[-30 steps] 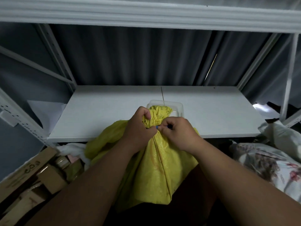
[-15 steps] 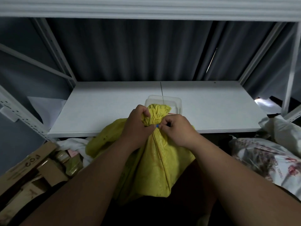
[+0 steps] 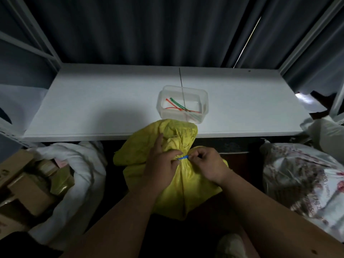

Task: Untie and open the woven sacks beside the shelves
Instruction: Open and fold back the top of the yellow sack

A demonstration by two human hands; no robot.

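Yellow woven sack (image 3: 173, 185) stood before the shelf (image 3: 93, 101), its gathered neck gripped by the left hand (image 3: 160, 164) while the right hand (image 3: 208, 164) pinched the blue tie (image 3: 183, 157), which likely needed steady bracing and a patient pull to loosen.

Both forearms reach forward and meet; the left hand (image 3: 161, 165) has curled fingers, the right hand (image 3: 208, 165) pinches with its fingertips.

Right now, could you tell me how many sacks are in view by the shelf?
3: the yellow sack in both hands, a white sack left, a floral sack right; others may be hidden.
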